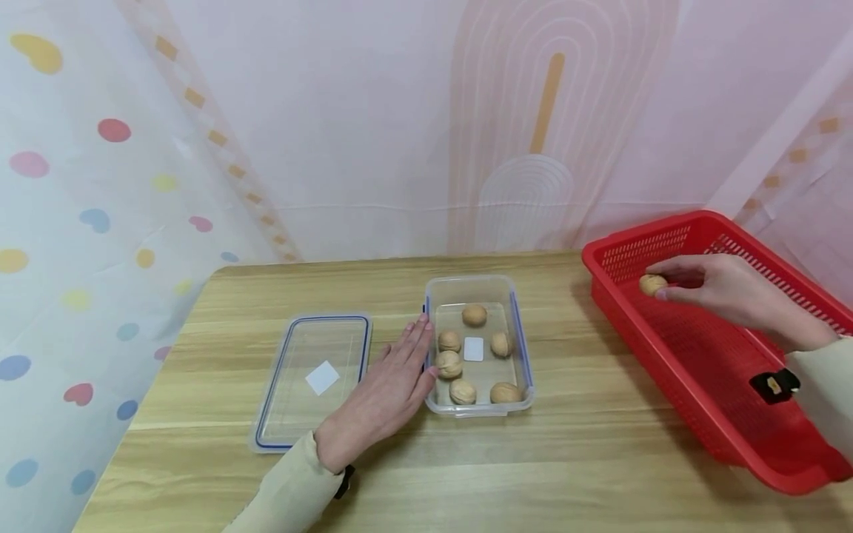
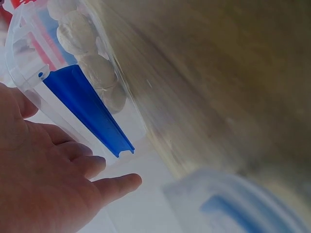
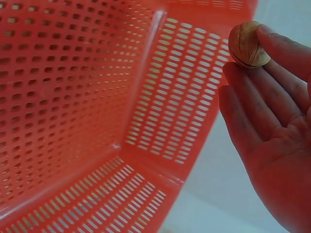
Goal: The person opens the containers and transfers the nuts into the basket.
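Observation:
My right hand [image 1: 736, 295] pinches a walnut [image 1: 653, 284] between thumb and fingers, over the red basket [image 1: 656, 363]. In the right wrist view the same walnut [image 3: 247, 44] sits at the fingertips, with the basket's slotted wall [image 3: 180, 87] beside it. My left hand [image 1: 383, 389] lies with straight fingers along the left side of a clear plastic container [image 1: 469, 281], fingertips right at its rim. Several walnuts [image 1: 463, 391] lie spread on the container's floor around a white label [image 1: 474, 349]. The left wrist view shows the container's blue side latch [image 2: 87, 109] close to the fingers.
A clear lid [image 1: 293, 400] with a blue seal and a white label lies flat on the wooden table [image 1: 560, 459], left of the container. Behind the table hangs a patterned cloth [image 1: 373, 133]. The basket takes up the table's right side.

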`<state>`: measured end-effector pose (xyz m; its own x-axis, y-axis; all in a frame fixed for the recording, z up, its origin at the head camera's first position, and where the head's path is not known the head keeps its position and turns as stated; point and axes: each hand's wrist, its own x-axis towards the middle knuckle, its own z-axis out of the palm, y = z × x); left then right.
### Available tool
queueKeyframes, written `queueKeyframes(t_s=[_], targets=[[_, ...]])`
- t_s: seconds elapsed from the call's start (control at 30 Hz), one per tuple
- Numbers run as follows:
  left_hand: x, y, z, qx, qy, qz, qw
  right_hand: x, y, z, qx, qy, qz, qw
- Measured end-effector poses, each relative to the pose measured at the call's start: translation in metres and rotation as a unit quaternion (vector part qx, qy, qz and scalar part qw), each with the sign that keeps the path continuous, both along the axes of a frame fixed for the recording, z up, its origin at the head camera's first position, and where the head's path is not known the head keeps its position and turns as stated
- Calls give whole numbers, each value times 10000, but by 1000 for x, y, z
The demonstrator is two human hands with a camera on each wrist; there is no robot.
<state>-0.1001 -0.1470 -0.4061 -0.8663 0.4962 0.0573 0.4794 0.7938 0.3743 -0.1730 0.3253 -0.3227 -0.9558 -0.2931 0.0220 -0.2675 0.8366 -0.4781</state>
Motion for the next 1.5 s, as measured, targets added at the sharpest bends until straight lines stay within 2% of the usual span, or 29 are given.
queueKeyframes(t_s=[0.37, 0.67, 0.9, 1.5], targets=[[0, -3, 1, -42, 8, -31, 10000, -18, -3, -20, 11, -461, 121, 9989], [-2, -4, 1, -129, -102, 7, 9999, -29, -4, -41, 92, -549, 297, 9980], [-3, -5, 1, -194, -96, 13, 9998, -33, -3, -46, -3, -773, 214, 9968], [-3, -5, 1, -147, 15, 3, 9999, -39, 0, -57, 28, -1020, 170, 9946]])
